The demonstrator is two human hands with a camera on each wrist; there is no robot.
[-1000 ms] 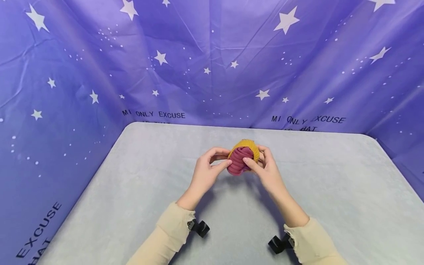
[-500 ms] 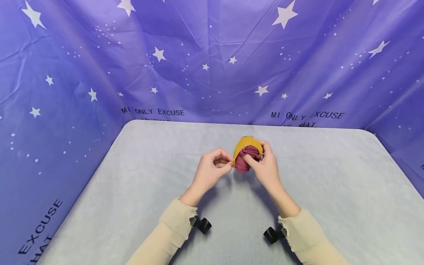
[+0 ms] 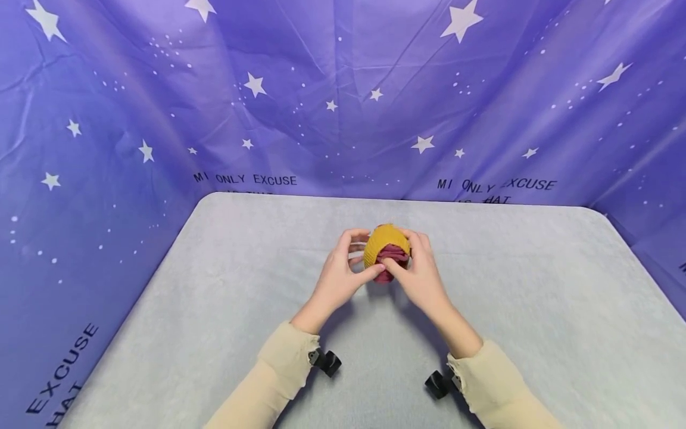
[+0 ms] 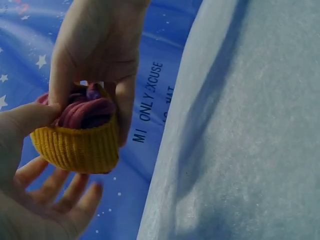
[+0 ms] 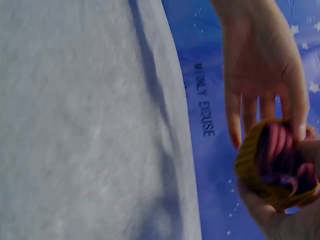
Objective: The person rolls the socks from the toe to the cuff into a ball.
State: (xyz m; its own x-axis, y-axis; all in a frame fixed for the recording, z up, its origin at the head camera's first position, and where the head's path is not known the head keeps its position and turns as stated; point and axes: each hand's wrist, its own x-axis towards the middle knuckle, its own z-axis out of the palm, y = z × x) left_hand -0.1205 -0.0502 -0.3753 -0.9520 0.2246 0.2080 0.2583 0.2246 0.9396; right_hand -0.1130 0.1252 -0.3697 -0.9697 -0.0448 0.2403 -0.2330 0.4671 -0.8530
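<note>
A rolled-up pair of socks, by its look, is held above the table between both hands. Its outside is a mustard ribbed cuff, and folded maroon fabric bulges from the opening. My left hand has its thumb pressed on the maroon folds at the cuff's rim, with the other fingers spread along the outer side. From the opposite side my right hand grips the bundle, thumb in the opening and fingers behind the cuff. The far side of the bundle is hidden in the head view.
The pale grey table reaches to a purple-blue curtain with white stars and lettering, which hangs behind and at both sides. Black camera mounts sit at both wrists, beside the cream sleeves.
The left hand first pulled at the mustard cuff's left edge, then moved round the bundle, thumb onto the maroon folds. The cuff now covers more of the maroon, and the bundle has shifted slightly left.
</note>
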